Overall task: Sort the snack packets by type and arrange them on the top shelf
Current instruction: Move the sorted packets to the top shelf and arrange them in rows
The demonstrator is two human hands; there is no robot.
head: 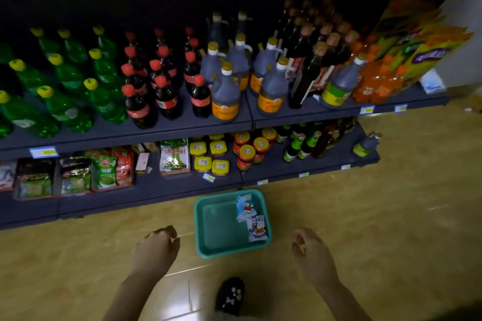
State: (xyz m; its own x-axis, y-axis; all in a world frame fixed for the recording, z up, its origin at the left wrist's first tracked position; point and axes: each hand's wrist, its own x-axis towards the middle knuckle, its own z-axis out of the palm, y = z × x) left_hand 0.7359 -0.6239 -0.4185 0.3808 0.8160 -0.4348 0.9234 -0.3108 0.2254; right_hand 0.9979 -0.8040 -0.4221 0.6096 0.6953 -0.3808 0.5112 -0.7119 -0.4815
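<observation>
A teal plastic basket [206, 229] sits on the tiled floor in front of the shelving. Two white-and-blue snack packets lie along its right side, one [244, 207] toward the far rim and one [257, 228] nearer me. My left hand [156, 249] hovers just left of the basket, fingers loosely curled, holding nothing. To the right of the basket my right hand [311, 250] hangs the same way, loosely curled and empty. Neither hand touches the basket or a packet.
The dark shelf unit [156, 128] carries green, cola, vinegar and sauce bottles on one level. The level below holds bagged goods [104, 172] and jars [211, 156]. Orange boxes [417, 41] lean at the right end. My slippered foot [230, 296] stands below the basket.
</observation>
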